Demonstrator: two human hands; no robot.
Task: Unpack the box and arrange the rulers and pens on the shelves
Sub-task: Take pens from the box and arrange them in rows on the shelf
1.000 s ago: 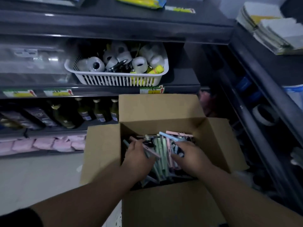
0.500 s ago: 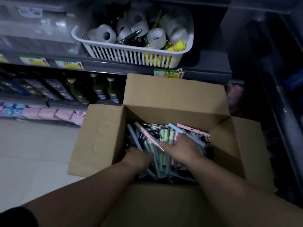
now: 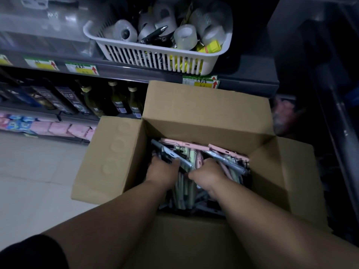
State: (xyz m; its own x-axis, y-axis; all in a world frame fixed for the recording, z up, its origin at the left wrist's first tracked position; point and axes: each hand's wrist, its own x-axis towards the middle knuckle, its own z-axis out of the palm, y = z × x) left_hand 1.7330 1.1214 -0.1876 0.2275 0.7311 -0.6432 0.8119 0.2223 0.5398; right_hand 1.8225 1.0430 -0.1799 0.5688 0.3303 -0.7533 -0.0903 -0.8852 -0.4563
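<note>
Both hands have closed in on each other since a moment ago, working towards the middle of the load, and the view has dipped closer over the open brown cardboard box. We're at the unpacking step, right at the gather. The box sits on the floor against the dark shelving with all its flaps folded out, and the heap of pastel green, pink and blue-grey plastic pens and rulers is all inside it; nothing is out yet.

The left hand is knuckles-up in the heap, its grip curled down around a clutch of items, with the thumb pressed against a long blue-grey strip that slants across it. The right hand is just beside it, thumb pointing inward, but its fingers are sunk out of sight among the sticks, so I can't tell how far that grip is closed or what it has.

Up above, a white slotted plastic basket of tape rolls takes up part of the dark metal shelf.

Next move, as I read it: firm up both grips on one bundle and lift it straight up between the flaps, keeping it level so loose pens don't slide back, then pick a free stretch of shelf.
</note>
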